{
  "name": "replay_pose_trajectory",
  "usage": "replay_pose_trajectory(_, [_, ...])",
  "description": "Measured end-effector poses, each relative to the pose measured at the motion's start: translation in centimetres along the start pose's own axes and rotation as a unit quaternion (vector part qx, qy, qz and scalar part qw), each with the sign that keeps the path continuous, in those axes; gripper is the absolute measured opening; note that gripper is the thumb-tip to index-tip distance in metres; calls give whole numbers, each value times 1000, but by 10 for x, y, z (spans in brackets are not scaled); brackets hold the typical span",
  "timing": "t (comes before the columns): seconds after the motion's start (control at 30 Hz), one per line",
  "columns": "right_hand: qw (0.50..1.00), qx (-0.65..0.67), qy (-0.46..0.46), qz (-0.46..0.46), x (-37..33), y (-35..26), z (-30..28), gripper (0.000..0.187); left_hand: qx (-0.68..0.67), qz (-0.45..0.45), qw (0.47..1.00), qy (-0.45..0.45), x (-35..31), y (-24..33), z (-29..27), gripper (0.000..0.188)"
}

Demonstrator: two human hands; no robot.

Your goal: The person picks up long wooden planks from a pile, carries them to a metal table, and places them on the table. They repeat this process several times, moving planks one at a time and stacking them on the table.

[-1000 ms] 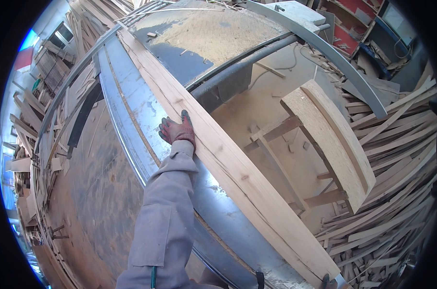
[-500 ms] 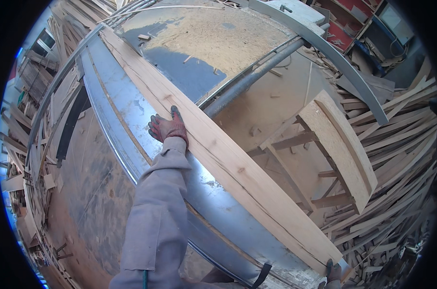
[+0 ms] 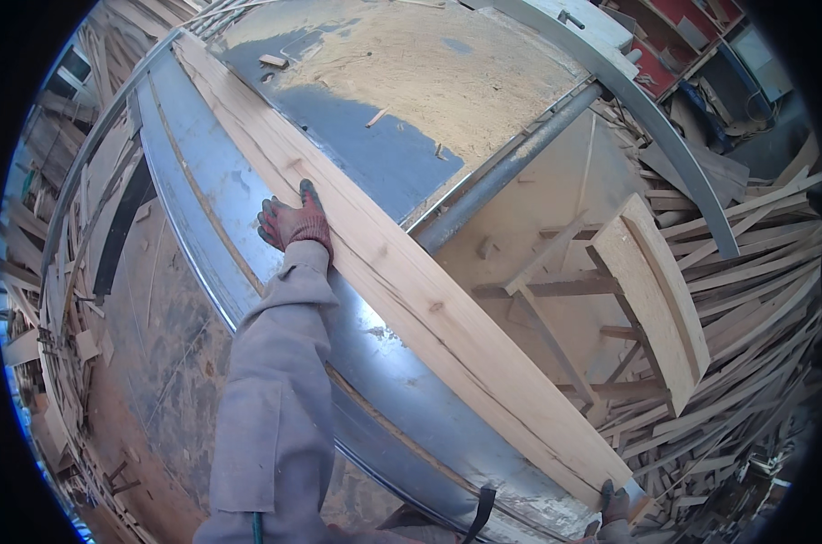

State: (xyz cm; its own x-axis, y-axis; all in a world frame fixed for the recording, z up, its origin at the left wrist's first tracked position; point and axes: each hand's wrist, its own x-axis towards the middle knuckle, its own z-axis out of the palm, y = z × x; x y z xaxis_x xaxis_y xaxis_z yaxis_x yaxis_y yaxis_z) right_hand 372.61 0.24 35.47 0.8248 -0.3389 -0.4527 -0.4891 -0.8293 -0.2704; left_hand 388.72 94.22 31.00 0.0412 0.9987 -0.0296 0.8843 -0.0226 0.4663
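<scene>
A: Where's the plank (image 3: 483, 354)?
B: On the metal desk (image 3: 375, 349), long axis diag.: far end upper L, near end lower R. Gloved L hand (image 3: 295, 224) sits at its L long edge, so plank's just R of that grip. R hand (image 3: 615, 503) is at the near end, so from there plank runs up & L.
A: Which hand's nearer?
B: Both right at it, diff. spots: L on the side, R on the end.
A: State of each grip?
B: L isn't clenched: fingers fanned over the metal, thumb up on the plank's edge. R only part shows, can't tell if it's closed on the end or just pressing.
A: Diff. vs. 1 sec ago?
B: Plank's further fwd, i.e. up-L, past the dusty desk (image 3: 384, 172). That desk's near corner was by the upper knot (image 3: 293, 164); now it's approx. by the mid knot (image 3: 381, 250). L hand's at abt. the same spot on the plank. R hand was barely in frame, now shows more.
A: Anything nearby?
B: Board (image 3: 651, 299) on a wooden frame, R of the plank & apart from it; scrap strips (image 3: 746, 299) heaped beyond.
</scene>
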Motion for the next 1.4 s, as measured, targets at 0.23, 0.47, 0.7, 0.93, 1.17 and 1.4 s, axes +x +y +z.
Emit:
replay_pose_trajectory(0.23, [1000, 3, -4, 10, -12, -50, 20, 57, 6, 8, 1000, 10, 51, 7, 2, 103])
replay_pose_trajectory(0.47, [996, 88, -8, 15, -29, -106, 40, 47, -10, 1, 1000, 15, 99, 12, 7, 101])
replay_pose_trajectory(0.7, [999, 15, -14, 48, -26, -112, 59, 42, -19, 19, 999, 46, 150, 8, 27, 100])
replay_pose_trajectory(0.93, [998, 46, -14, 50, -33, -144, 79, 49, 0, 18, 998, 57, 192, 13, 29, 99])
replay_pose_trajectory(1.17, [995, 61, -39, 66, -51, -221, 89, 60, -2, 5, 999, 47, 230, 16, 31, 101])
replay_pose_trajectory(1.4, [994, 72, -45, 61, -60, -256, 105, 58, -11, 2, 999, 33, 265, 21, 33, 105])
